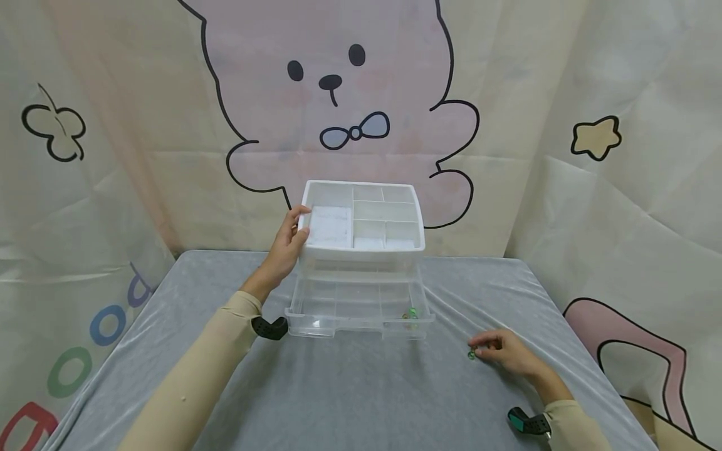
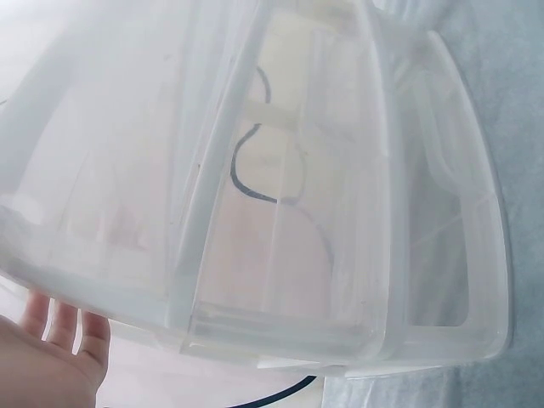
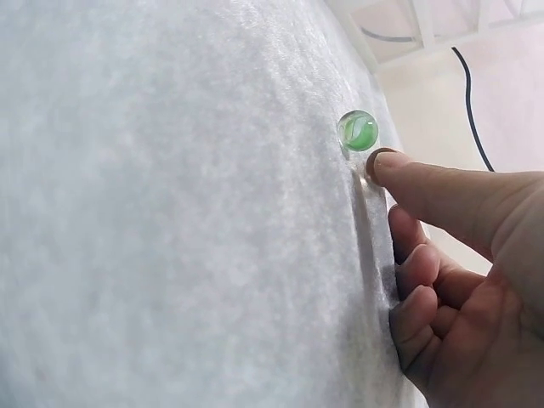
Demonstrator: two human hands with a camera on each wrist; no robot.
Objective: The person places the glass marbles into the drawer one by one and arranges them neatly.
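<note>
A white-topped, clear plastic drawer box point(image 1: 361, 254) stands on the cloth, its lower drawer point(image 1: 316, 322) pulled out toward me. Green and amber marbles point(image 1: 413, 312) lie in that drawer's right section. My left hand point(image 1: 284, 247) grips the box's upper left side; in the left wrist view its fingers point(image 2: 64, 327) reach behind the edge. Right of the box, my right hand point(image 1: 510, 354) is down at the cloth, thumb and forefinger close by a green marble point(image 3: 358, 131). I cannot tell whether those fingertips pinch anything. The other fingers are curled in.
Grey cloth point(image 1: 361, 401) covers the table. Printed fabric walls stand behind point(image 1: 186, 156) and along both sides. The box's top tray point(image 1: 329, 227) is divided into several compartments. Dark wristbands point(image 1: 269, 328) sit on both wrists.
</note>
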